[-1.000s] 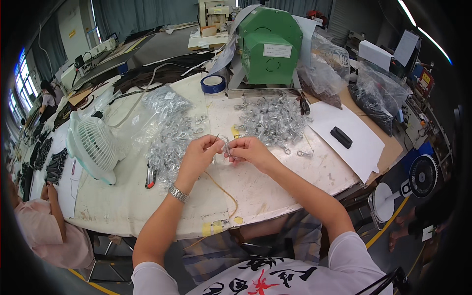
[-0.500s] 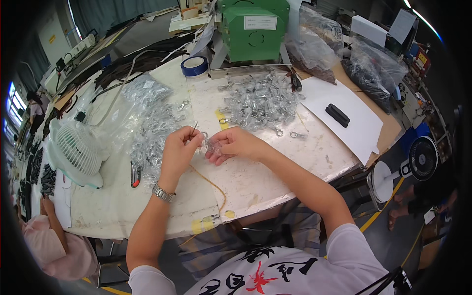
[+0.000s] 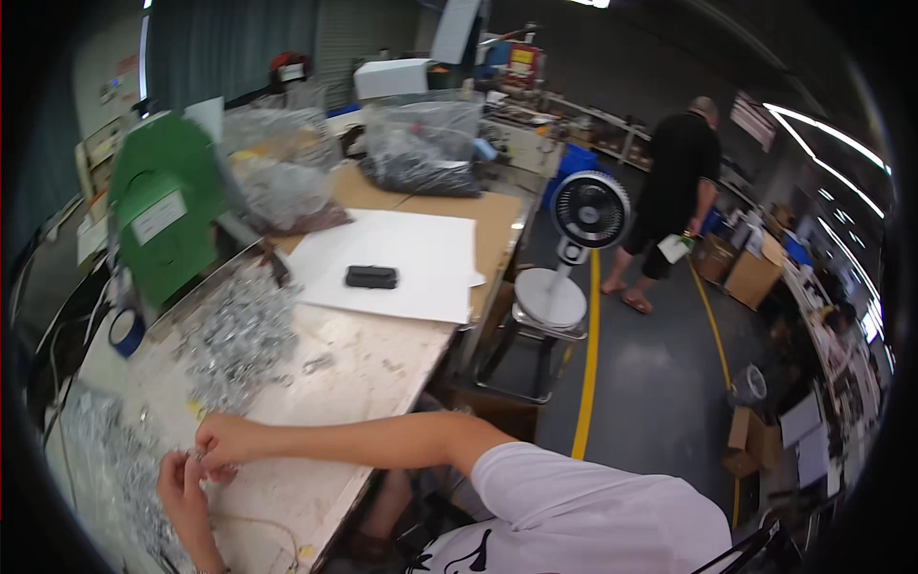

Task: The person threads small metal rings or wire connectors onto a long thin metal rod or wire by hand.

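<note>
My left hand and my right hand meet over the worktable at the lower left, fingers pinched closed. Between their fingertips is a small silvery clasp, mostly covered by the fingers; its details are too small to make out. A thin tan cord lies curved on the table just below them. Beyond my right hand spreads a pile of metal clasps with clear plastic. Another heap of similar clear and silver pieces lies to the left of my left hand.
A green machine and a blue tape roll stand beyond the piles. White sheets carry a black oblong object. Filled plastic bags sit behind. Right of the table are a fan and a walking person.
The view has swung to the right, so the table and both hands now sit at the lower left. My hands stay together at the clasp. The fan and a person show more fully.
</note>
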`<state>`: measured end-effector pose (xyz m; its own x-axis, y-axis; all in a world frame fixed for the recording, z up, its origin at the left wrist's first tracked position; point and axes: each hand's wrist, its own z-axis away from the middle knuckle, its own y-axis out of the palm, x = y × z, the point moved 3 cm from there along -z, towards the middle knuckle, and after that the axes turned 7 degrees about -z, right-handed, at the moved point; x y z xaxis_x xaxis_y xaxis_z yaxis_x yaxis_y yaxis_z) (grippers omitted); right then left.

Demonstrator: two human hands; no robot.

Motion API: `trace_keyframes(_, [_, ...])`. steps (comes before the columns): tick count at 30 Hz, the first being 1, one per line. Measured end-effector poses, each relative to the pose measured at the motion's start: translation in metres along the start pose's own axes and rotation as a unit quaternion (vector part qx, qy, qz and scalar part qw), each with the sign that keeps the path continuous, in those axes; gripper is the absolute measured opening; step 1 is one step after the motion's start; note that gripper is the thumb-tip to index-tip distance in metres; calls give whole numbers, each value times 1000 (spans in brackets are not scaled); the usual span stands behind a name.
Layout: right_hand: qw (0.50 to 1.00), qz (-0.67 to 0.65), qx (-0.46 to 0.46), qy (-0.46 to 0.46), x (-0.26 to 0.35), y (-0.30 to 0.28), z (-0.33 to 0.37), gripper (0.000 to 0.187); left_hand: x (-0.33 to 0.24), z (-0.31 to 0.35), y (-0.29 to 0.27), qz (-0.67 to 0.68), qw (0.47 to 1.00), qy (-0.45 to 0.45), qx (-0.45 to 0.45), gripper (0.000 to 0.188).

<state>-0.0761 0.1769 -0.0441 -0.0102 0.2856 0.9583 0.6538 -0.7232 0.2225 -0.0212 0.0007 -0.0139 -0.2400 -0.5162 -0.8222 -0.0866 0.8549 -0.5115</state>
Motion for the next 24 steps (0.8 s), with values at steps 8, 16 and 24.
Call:
trace_keyframes(8, [999,-30,-29,12,11,-24,16,13,-49,-2,18,-163,983,71,43,31])
trace_keyframes(16, [994,-31,92,58,12,-16,14,12,-52,2,0,-133,976,75,155,28])
trace_keyframes(24, [973,-119,151,124,9,-15,10,16,-34,1,-1,89,973,-92,193,25])
